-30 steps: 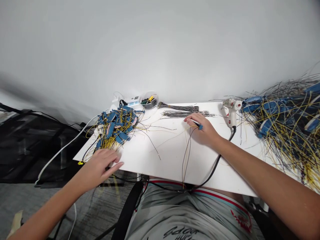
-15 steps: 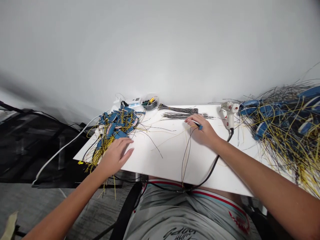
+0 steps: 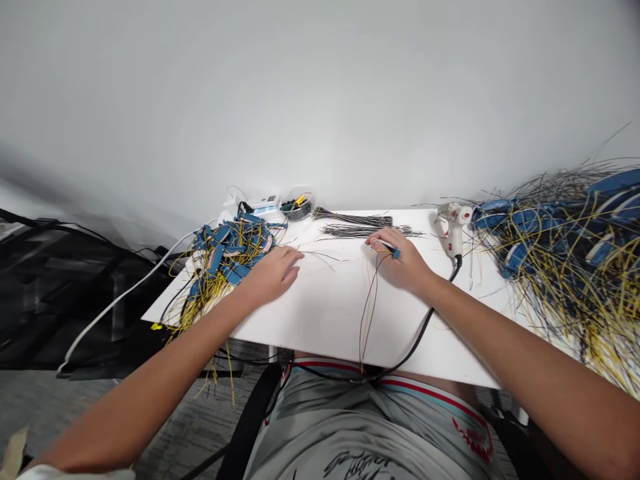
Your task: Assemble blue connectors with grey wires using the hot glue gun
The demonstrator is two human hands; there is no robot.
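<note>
Blue connector (image 3: 396, 252), small and trailing thin black and yellow wires, sits pinched in the fingers (image 3: 383, 241) of our right hand (image 3: 404, 267), mid-way along the white tabletop (image 3: 320, 327). Our left hand (image 3: 273, 277) lies open and released on the tabletop, just beside a heap of blue connectors with yellow wires (image 3: 227, 257)

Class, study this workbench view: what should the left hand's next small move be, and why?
Probably the left hand should pinch the loose dark wire by its fingertips: it looks empty and lies beside that wire, while the right hand already holds a blue connector.
</note>
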